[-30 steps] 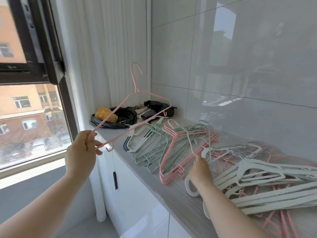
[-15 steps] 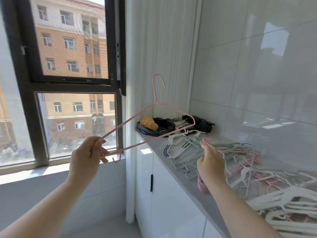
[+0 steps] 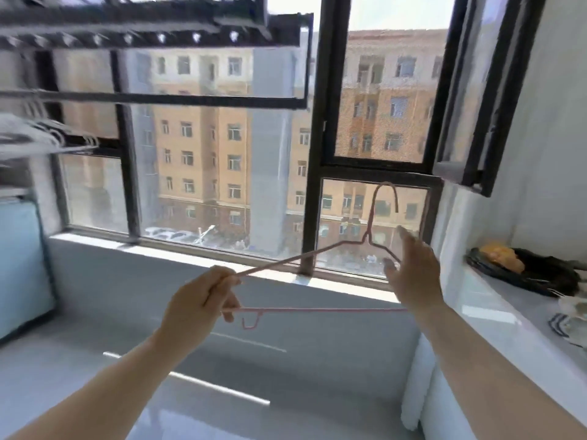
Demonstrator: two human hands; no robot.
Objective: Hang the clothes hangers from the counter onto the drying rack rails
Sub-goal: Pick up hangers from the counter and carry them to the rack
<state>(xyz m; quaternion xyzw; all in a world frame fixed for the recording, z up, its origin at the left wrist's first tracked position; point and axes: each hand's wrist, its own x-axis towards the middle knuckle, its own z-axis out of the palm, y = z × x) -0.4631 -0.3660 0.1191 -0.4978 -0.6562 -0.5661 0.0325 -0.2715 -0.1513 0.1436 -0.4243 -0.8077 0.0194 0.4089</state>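
Pink hanger (image 3: 305, 256) in left hand (image 3: 203, 304)

Ahead of you a black-framed window (image 3: 313, 154) looks onto an orange apartment block (image 3: 203, 138) (one sash (image 3: 482, 90) standing open at right), with a black bag (image 3: 540, 274) topped by something yellow (image 3: 502, 257) to your right.

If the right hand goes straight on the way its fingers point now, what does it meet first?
Most likely the pink hanger, at its sloping wire just below the hook. The right hand is open and close to it, though depth is unclear. If it missed, the window pane would come next.
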